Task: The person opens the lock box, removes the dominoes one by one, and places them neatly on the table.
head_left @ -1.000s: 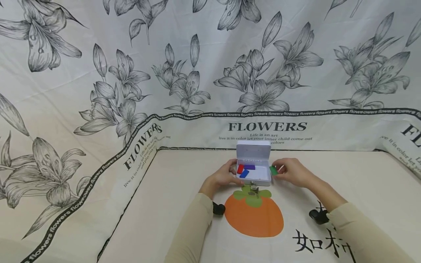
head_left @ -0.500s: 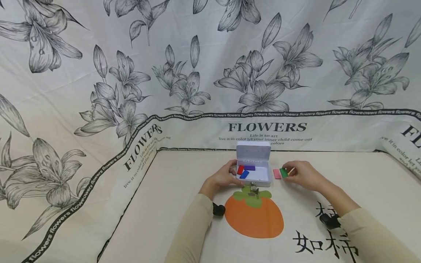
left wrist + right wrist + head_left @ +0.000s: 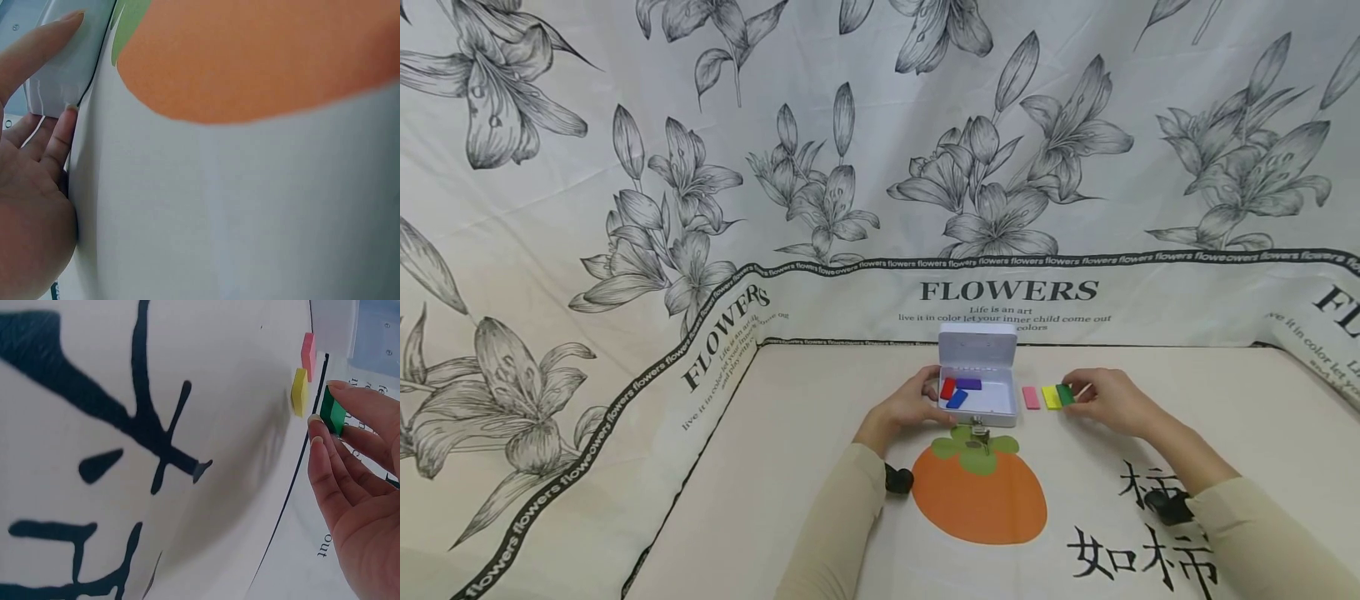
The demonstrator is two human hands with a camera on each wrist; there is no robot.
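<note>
A small white metal box [image 3: 978,344] stands with its lid up, and my left hand [image 3: 904,405] grips its left end. In the left wrist view the thumb lies along the box's front wall while other fingers bend at its end. Inside the box lie a red block [image 3: 948,387], a purple block [image 3: 968,384] and a blue block [image 3: 957,399]. To the right of the box, my right hand [image 3: 1103,402] pinches a green block [image 3: 334,415] between thumb and fingers. A yellow block [image 3: 300,392] and a pink block [image 3: 308,356] lie on the cloth between that hand and the box.
A pale cloth printed with an orange persimmon [image 3: 980,496] and black characters [image 3: 1138,554] covers the table. A flower-printed curtain [image 3: 820,200] rises behind and to the left. A latch [image 3: 978,430] hangs at the box's front.
My right hand has moved right, away from the box, with the green block. The pink block, then the yellow one, came to lie on the cloth. My left hand has stayed put.
</note>
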